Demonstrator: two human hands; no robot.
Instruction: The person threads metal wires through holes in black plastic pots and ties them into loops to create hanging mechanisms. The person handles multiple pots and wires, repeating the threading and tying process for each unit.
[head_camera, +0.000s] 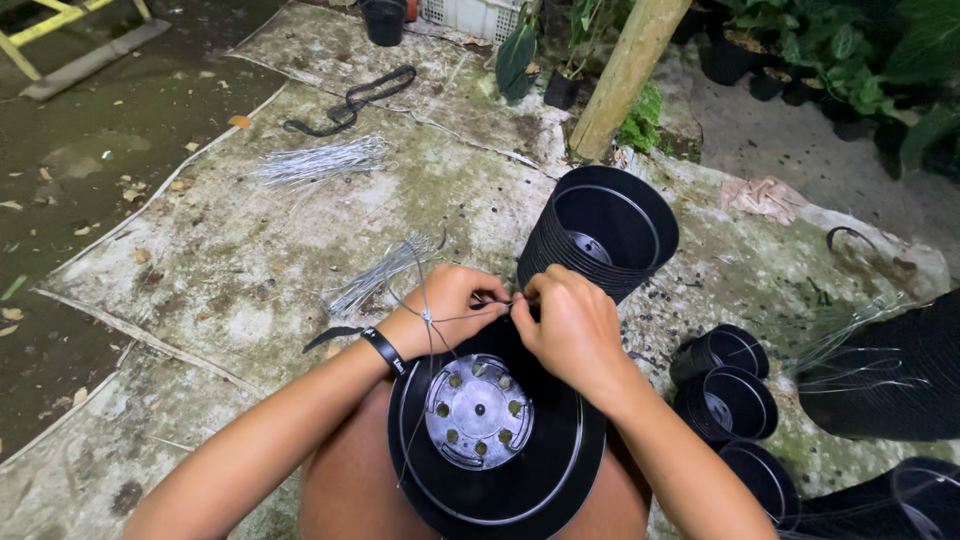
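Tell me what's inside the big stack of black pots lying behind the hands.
Inside the pot stack only dark wall and a pale, holed bottom show. The hands cover its lower rim.

pot (497, 470): glossy black plastic | wire (430, 318): thin shiny metal | tarp (230, 270): rough, stained

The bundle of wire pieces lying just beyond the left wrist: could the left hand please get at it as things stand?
Probably yes: the wire bundle lies on open matting beside the left hand, nothing between them, though that hand is pinching wire at the black pot.
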